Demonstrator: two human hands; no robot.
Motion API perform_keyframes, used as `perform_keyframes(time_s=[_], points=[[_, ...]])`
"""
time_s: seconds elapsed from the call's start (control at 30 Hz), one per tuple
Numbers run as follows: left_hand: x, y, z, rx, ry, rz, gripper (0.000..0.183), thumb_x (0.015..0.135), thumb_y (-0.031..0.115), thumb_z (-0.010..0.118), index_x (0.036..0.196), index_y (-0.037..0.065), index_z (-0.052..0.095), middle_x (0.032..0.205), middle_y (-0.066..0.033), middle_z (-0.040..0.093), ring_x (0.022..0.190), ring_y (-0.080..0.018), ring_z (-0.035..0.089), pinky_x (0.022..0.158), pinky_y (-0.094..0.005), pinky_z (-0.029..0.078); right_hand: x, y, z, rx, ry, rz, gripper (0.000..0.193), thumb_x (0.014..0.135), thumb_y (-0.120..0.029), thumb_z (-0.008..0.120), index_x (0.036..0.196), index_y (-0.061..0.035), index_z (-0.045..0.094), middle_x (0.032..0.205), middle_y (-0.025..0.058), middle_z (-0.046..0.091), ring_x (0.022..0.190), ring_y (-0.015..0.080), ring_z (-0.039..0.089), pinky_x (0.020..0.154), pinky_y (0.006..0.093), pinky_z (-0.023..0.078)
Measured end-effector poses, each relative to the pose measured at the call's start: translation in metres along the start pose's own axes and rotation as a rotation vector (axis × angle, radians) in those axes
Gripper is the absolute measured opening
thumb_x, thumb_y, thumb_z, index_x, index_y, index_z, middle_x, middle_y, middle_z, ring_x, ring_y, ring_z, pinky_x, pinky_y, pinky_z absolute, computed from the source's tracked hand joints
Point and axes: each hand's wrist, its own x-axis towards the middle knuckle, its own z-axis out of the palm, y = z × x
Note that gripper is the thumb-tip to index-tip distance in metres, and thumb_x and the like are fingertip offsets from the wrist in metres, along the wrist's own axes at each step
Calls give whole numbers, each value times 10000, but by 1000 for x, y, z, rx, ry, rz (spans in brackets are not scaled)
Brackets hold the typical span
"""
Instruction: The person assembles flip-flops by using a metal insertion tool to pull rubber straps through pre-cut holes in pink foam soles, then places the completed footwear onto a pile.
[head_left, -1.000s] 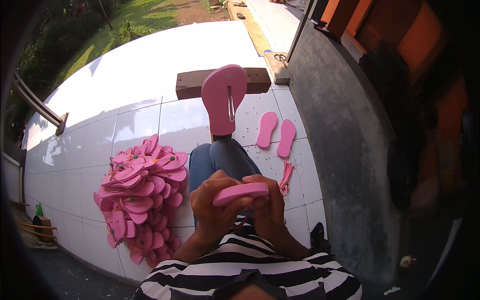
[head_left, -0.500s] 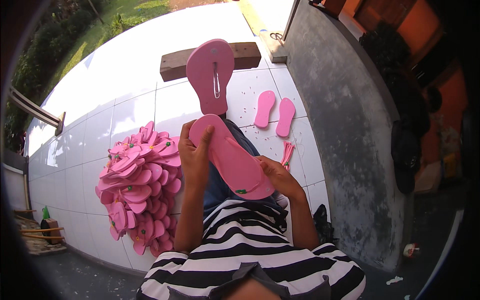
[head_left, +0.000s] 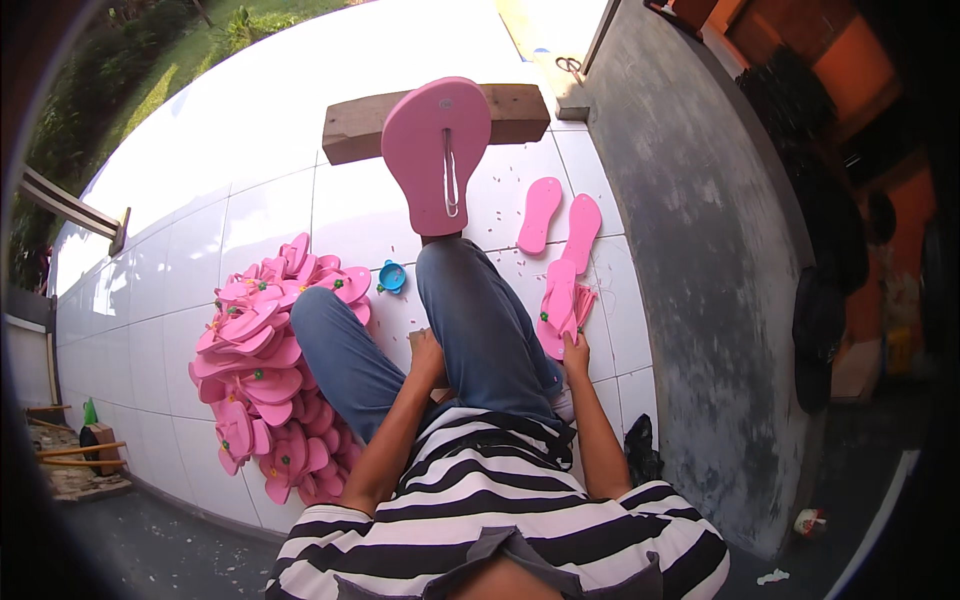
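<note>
To my right, my right hand [head_left: 573,352] grips the near end of a pink flip-flop [head_left: 559,300], held low over the tiles beside a bundle of pink straps [head_left: 586,306]. My left hand [head_left: 426,352] hangs low between my knees; its fingers are partly hidden, so any hold is unclear. Ahead, a pink sole [head_left: 425,125] stands against a wooden beam [head_left: 355,128], with a long metal loop [head_left: 450,180] along its middle. Two loose pink soles, a left one [head_left: 540,214] and a right one [head_left: 583,232], lie on the floor.
A big heap of pink flip-flops [head_left: 262,345] with small green and yellow ornaments lies to my left. Near it sits a small blue dish [head_left: 391,277]. Tiny pink scraps dot the tiles. A grey wall [head_left: 690,240] borders the right side; scissors [head_left: 569,66] rest on a ledge.
The flip-flop went from both hands above my lap to the floor at right, in my right hand alone. My left hand let go and dropped between my knees. The blue dish came into view.
</note>
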Motion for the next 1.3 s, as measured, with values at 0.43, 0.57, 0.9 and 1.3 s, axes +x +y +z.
perform_keyframes(time_s=[0.43,0.57,0.9,1.3], points=[[-1,24,-57,-127,118,-563,192,827,145,696,875,-35,650,848,-229,690,788,-413,676,691,-457,537,-27,-66,12,-50,276,-253,314,894,-139,585,1159,28,557,1178,202,562,1096,336,563,931,421,471],[11,56,-164,-665,367,-484,189,876,139,729,954,-20,664,821,-79,698,722,-146,662,642,-282,505,-77,-172,4,251,47,-344,222,965,-132,544,1136,5,580,1109,124,591,985,209,602,858,332,481],[27,148,-216,-1005,215,-111,214,868,121,753,1005,-5,646,848,-8,692,774,-49,619,684,-219,497,-163,-353,30,615,-824,-345,324,1013,-244,556,1209,3,631,1023,87,670,935,140,629,848,266,499],[78,160,-287,-491,572,164,109,890,91,692,952,17,641,797,-57,672,625,-125,595,544,-252,442,-163,-423,-11,655,-615,-583,265,978,-198,622,1158,-5,648,832,38,658,673,58,530,625,197,438]])
